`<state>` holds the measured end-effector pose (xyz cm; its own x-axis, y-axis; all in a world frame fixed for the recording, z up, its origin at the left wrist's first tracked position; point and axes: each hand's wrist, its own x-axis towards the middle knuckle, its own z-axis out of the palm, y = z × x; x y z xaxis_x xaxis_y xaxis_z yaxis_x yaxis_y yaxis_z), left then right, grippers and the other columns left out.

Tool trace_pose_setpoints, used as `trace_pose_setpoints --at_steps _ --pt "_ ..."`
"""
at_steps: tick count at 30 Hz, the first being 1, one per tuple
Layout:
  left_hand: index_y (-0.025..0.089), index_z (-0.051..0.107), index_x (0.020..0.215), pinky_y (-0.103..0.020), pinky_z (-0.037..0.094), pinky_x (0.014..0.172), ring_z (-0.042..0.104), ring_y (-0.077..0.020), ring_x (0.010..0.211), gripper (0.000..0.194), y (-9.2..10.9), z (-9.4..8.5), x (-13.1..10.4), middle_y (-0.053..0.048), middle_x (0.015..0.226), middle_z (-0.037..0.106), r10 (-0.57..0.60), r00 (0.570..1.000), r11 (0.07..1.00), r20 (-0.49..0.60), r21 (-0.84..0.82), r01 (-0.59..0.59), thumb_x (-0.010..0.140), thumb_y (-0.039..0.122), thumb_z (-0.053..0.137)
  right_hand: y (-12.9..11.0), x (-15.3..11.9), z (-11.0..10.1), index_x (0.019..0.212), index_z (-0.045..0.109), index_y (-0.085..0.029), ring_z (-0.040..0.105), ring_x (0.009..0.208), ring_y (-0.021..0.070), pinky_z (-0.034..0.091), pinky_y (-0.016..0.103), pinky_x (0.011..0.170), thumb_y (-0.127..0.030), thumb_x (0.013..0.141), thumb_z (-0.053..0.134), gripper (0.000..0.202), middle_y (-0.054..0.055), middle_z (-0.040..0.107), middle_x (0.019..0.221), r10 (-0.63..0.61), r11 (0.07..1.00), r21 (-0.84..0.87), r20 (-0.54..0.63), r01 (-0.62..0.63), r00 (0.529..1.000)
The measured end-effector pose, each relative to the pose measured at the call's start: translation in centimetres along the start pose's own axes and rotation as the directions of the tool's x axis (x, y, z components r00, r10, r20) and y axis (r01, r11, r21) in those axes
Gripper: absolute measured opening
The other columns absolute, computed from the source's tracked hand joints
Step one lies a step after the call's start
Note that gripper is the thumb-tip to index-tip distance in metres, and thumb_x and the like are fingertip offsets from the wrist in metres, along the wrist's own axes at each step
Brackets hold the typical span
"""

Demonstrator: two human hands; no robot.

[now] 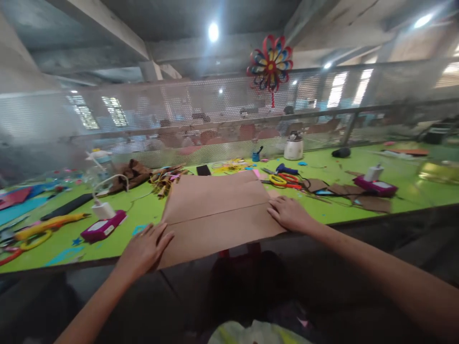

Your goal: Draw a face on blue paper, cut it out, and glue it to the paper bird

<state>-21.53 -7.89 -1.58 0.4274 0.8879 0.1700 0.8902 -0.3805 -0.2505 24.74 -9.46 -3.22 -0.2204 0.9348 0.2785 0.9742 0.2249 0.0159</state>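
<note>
Brown paper sheet [218, 210], frame centre: beneath my left hand's [145, 248] and right hand's [289, 213] slightly spread fingers.

The left hand [145, 248] and right hand [289, 213] press on opposite side edges of a brown paper sheet [218, 205] with 1 line across it, its near edge overhanging the green desk [333, 210]. Beyond its right side lie 2 scissors, 1 with yellow handles [277, 179], 1 with orange handles [292, 181].
</note>
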Motion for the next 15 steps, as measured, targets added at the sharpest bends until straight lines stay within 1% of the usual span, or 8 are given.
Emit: trace_pose_setpoints --at_steps 1,3,4,7,9,12,14,15 --pt "0.017 0.065 0.127 -0.052 0.036 0.112 0.047 -0.037 0.136 0.044 -0.7 0.5 0.0 -0.013 0.146 0.053 0.028 1.0 1.0 0.011 0.001 -0.028 0.096 0.03 0.037 -0.1 0.0 -0.1 0.123 0.066 -0.015 0.055 0.122 0.0287 0.041 0.042 0.097 -0.04 0.102 0.036 0.044 0.014 0.067 0.131 0.009 1.0 0.006 -0.005 -0.009 1.0" --pt "0.016 0.063 0.133 -0.053 0.037 0.111 0.042 -0.0399 0.139 0.049 -1.7 1.2 0.0 -0.012 0.145 0.055 -0.009 1.0 1.0 0.006 0.004 0.009 0.095 0.032 0.035 -0.3 0.0 -0.3 0.124 0.065 -0.015 0.054 0.123 0.0286 0.041 0.041 0.097 -0.039 0.102 0.037 0.043 0.014 0.065 0.133 0.021 1.0 0.016 -0.014 -0.021 1.0" --pt "0.017 0.063 0.133 -0.053 0.037 0.112 0.042 -0.0407 0.139 0.05 -2.0 1.5 0.0 -0.012 0.146 0.054 0.013 1.0 1.0 0.011 0.013 -0.013 0.095 0.032 0.034 -0.3 0.0 -0.4 0.123 0.065 -0.015 0.054 0.123 0.0286 0.042 0.041 0.097 -0.04 0.102 0.038 0.043 0.013 0.065 0.133 0.025 1.0 0.019 -0.017 -0.024 1.0" --pt "0.022 0.067 0.129 -0.054 0.038 0.11 0.045 -0.0408 0.137 0.049 -2.5 2.1 -0.1 -0.01 0.148 0.052 0.071 0.997 0.997 -0.017 0.025 -0.07 0.091 0.027 0.036 -0.5 0.0 -0.4 0.121 0.066 -0.013 0.055 0.12 0.0293 0.043 0.041 0.095 -0.04 0.101 0.04 0.043 0.015 0.066 0.13 0.04 0.999 0.025 -0.024 -0.039 0.999" --pt "0.022 0.069 0.126 -0.056 0.041 0.106 0.047 -0.0418 0.134 0.05 -2.7 2.2 -0.1 -0.011 0.147 0.053 0.074 0.997 0.997 -0.024 0.01 -0.074 0.089 0.027 0.036 -0.5 0.0 -0.3 0.118 0.067 -0.01 0.056 0.118 0.031 0.042 0.043 0.096 -0.042 0.1 0.041 0.045 0.018 0.068 0.124 0.07 0.997 0.025 -0.037 -0.07 0.997" --pt "0.022 0.068 0.126 -0.058 0.044 0.102 0.048 -0.0428 0.134 0.05 -2.9 1.2 0.7 -0.011 0.144 0.057 -0.022 1.0 1.0 0.01 -0.022 0.023 0.09 0.039 0.037 -0.4 0.1 -0.1 0.115 0.068 -0.007 0.055 0.117 0.0338 0.042 0.045 0.096 -0.046 0.098 0.043 0.049 0.022 0.067 0.12 0.12 0.993 0.029 -0.063 -0.118 0.991" --pt "0.022 0.07 0.124 -0.059 0.045 0.101 0.048 -0.0432 0.133 0.054 -2.6 -0.4 2.0 -0.011 0.137 0.062 -0.09 0.995 0.996 0.037 -0.017 0.091 0.089 0.05 0.041 -0.3 0.1 -0.2 0.113 0.069 -0.008 0.054 0.117 0.0338 0.042 0.044 0.097 -0.048 0.098 0.044 0.049 0.022 0.067 0.12 0.136 0.99 0.036 -0.082 -0.133 0.987" --pt "0.02 0.074 0.116 -0.059 0.045 0.1 0.051 -0.0438 0.128 0.053 -2.3 -1.4 2.8 -0.013 0.132 0.066 -0.077 0.996 0.997 0.043 -0.004 0.078 0.086 0.052 0.043 -0.3 0.1 -0.2 0.111 0.069 -0.009 0.055 0.115 0.0334 0.041 0.044 0.097 -0.049 0.097 0.044 0.049 0.021 0.067 0.119 0.142 0.99 0.04 -0.091 -0.138 0.986"
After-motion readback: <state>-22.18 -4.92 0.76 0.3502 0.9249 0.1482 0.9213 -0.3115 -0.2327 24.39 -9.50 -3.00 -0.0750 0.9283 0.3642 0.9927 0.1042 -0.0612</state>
